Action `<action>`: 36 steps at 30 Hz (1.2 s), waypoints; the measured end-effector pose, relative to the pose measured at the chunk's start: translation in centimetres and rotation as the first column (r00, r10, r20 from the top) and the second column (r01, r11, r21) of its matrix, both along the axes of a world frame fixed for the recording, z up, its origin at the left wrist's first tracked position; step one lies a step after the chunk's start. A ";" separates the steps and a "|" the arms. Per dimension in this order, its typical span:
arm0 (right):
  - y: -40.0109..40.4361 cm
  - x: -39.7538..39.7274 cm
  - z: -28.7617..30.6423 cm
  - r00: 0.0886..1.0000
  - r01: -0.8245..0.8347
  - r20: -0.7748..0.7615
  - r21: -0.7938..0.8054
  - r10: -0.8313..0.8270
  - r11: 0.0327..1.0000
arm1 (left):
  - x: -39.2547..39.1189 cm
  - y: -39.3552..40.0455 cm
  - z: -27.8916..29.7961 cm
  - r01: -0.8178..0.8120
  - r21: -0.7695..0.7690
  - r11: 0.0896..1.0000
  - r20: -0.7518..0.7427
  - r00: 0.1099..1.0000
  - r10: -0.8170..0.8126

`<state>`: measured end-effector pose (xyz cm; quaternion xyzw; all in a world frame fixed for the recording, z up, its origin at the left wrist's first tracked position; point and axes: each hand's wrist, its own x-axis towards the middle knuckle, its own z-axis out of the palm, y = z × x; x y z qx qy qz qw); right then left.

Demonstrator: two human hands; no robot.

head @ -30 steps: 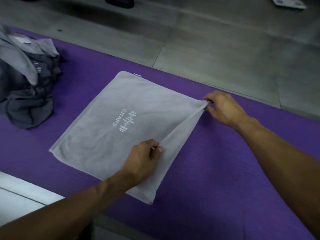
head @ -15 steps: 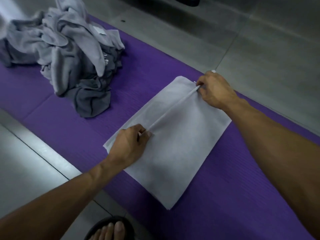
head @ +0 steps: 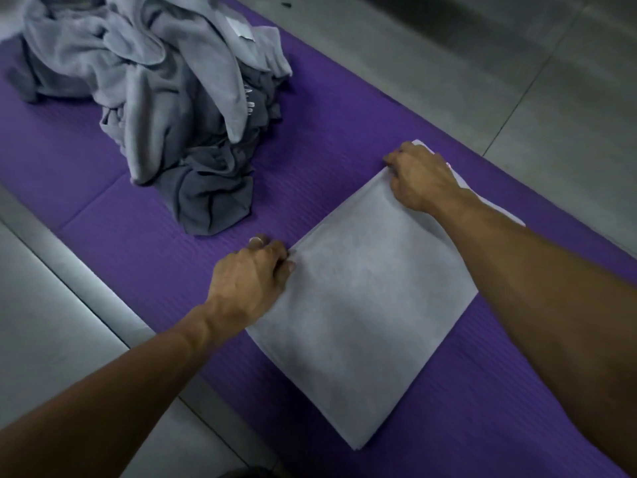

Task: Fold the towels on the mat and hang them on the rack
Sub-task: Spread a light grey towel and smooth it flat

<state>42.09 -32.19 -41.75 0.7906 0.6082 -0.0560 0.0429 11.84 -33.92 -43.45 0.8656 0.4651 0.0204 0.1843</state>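
We see the folded towel [head: 365,305] lying flat on the purple mat [head: 103,215]. Our left hand [head: 250,282] pinches its near-left corner, and our right hand [head: 418,177] pinches the far corner with curled fingers. A heap of towels [head: 155,91] sits beyond.

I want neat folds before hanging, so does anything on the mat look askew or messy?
The folded towel lies flat with tidy edges; the left hand and right hand grip its far corners. The only untidy thing is the crumpled towel pile on the mat, not yet folded.
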 end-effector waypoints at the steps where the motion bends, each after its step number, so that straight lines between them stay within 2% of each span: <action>1: -0.2 -0.3 -0.3 1.000 0.019 0.021 0.002 -0.019 1.000 | 0.1 0.1 0.2 0.017 0.045 0.999 0.033 0.999 -0.018; 4: -1.6 -2.2 -0.9 1.000 -0.003 0.007 0.197 0.001 0.980 | 1.4 0.0 0.2 0.226 0.182 0.957 0.085 0.966 -0.244; 6: -3.6 -4.4 -1.9 0.988 -0.091 -0.092 0.300 0.124 0.950 | 3.0 -1.0 -0.6 0.400 0.218 0.890 0.082 0.901 -0.425; 7: -4.7 -5.5 -2.7 0.970 -0.155 -0.132 0.310 0.204 0.938 | 3.7 -1.5 -1.0 0.452 0.178 0.874 0.054 0.883 -0.467; 9: -6.2 -6.4 -3.9 0.929 -0.297 -0.163 0.202 0.331 0.933 | 4.3 -2.2 -2.1 0.462 0.021 0.887 -0.052 0.886 -0.461; 11: -6.4 -4.8 -4.6 0.927 -0.359 -0.108 0.034 0.360 0.933 | 4.1 -2.3 -2.8 0.448 -0.031 0.894 -0.128 0.885 -0.448; 13: -5.3 -1.4 -4.6 0.964 -0.264 -0.041 -0.038 0.262 0.964 | 3.9 -2.3 -3.0 0.442 0.001 0.897 -0.131 0.889 -0.438; 16: -3.9 3.2 -4.2 1.000 -0.009 -0.003 -0.095 0.009 0.995 | 3.8 -2.4 -2.7 0.443 0.004 0.897 -0.146 0.887 -0.437; 19: -3.5 2.7 -3.6 0.991 0.116 -0.058 -0.025 -0.117 0.993 | 4.6 -2.4 -1.9 0.447 0.068 0.892 -0.132 0.890 -0.436; 21: -4.7 0.0 -3.4 0.982 0.143 -0.143 0.143 -0.123 0.979 | 6.1 -3.1 -1.8 0.426 0.122 0.896 -0.074 0.905 -0.420; 23: -7.6 -2.8 -3.5 0.965 0.109 -0.257 0.219 -0.051 0.970 | 8.1 -4.5 -1.8 0.405 0.089 0.910 -0.015 0.914 -0.406; 25: -11.3 -4.4 -4.0 0.965 -0.020 -0.255 0.167 0.063 0.986 | 9.1 -5.9 -2.3 0.387 0.062 0.920 -0.049 0.922 -0.385; 27: -14.0 -2.6 -4.3 0.978 -0.111 -0.174 0.052 0.118 0.992 | 9.3 -6.7 -2.8 0.399 0.066 0.915 -0.162 0.909 -0.384; 29: -15.1 1.8 -4.4 0.995 -0.027 -0.094 -0.026 0.024 0.999 | 9.2 -6.8 -3.0 0.401 0.082 0.912 -0.180 0.906 -0.382; 31: -15.3 5.9 -4.1 0.987 0.156 -0.025 -0.084 -0.159 0.984 | 9.3 -6.8 -3.0 0.388 0.104 0.916 -0.144 0.917 -0.372; 33: -15.0 7.0 -3.7 0.955 0.292 -0.027 -0.063 -0.295 0.954 | 9.9 -7.7 -2.9 0.415 0.125 0.901 -0.079 0.909 -0.408; 35: -15.6 4.6 -3.5 0.959 0.273 -0.090 0.064 -0.267 0.960 | 10.5 -9.7 -2.9 0.473 0.136 0.870 0.004 0.878 -0.478; 36: -16.5 3.0 -3.6 0.975 0.198 -0.119 0.090 -0.187 0.976 | 10.8 -10.8 -3.0 0.488 0.127 0.864 0.039 0.867 -0.496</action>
